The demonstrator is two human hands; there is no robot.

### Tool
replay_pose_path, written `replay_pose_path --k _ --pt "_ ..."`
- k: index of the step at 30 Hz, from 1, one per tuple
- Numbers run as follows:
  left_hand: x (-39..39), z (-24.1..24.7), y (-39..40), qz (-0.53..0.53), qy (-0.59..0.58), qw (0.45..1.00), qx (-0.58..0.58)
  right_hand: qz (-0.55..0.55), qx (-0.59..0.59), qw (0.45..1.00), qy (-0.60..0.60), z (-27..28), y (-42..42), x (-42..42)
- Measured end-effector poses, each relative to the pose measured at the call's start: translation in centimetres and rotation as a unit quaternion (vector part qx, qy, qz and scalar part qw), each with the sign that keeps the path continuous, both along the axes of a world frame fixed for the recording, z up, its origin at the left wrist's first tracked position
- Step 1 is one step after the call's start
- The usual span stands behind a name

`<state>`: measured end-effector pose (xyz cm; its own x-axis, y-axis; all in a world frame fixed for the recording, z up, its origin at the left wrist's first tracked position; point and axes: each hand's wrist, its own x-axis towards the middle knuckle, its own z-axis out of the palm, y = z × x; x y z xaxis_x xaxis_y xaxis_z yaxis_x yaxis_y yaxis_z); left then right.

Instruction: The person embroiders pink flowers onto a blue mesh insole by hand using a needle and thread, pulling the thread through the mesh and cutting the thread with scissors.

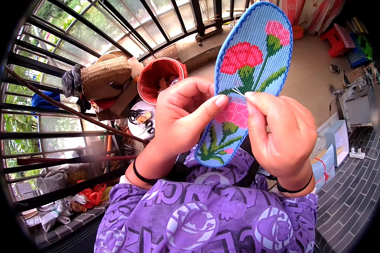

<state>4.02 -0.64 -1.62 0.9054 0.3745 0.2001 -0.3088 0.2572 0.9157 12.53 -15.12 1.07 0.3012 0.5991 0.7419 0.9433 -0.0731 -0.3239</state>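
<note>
An embroidered insole (240,76) stands tilted up in front of my chest. It is light blue with a dark blue stitched edge, and carries red and pink flowers with green stems and leaves. My left hand (188,110) grips its left edge at the middle, thumb on the stitched face and fingers partly behind. Between the thumb and forefinger of my right hand (278,129) is a thin, pale, two-pronged tip (237,92), perhaps tweezers or thread ends. That tip lies against the insole just above the lower pink flower. The rest of it is hidden by my fingers.
Left of my hands stand a red-lined bin (152,79), a white round stool (139,128) with black scissors on it, and a wicker basket (106,77). Black window bars (50,136) run behind them. At right are an open box (337,142) and a white power strip (357,153).
</note>
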Motion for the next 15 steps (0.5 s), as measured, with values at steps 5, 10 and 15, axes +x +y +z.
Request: replay_pose_path --k 5,10,15 --pt "-0.16 0.05 0.07 0.007 0.0 1.0 -0.007 0.003 -0.005 1.0 0.004 -0.01 0.33 -0.05" --pt "-0.44 -0.03 0.27 0.01 -0.003 1.0 -0.006 0.034 0.021 0.999 -0.032 -0.6 0.75 0.4" --pt "-0.71 0.07 0.44 0.016 -0.008 1.0 0.026 0.044 0.021 0.998 -0.046 -0.55 0.85 0.4"
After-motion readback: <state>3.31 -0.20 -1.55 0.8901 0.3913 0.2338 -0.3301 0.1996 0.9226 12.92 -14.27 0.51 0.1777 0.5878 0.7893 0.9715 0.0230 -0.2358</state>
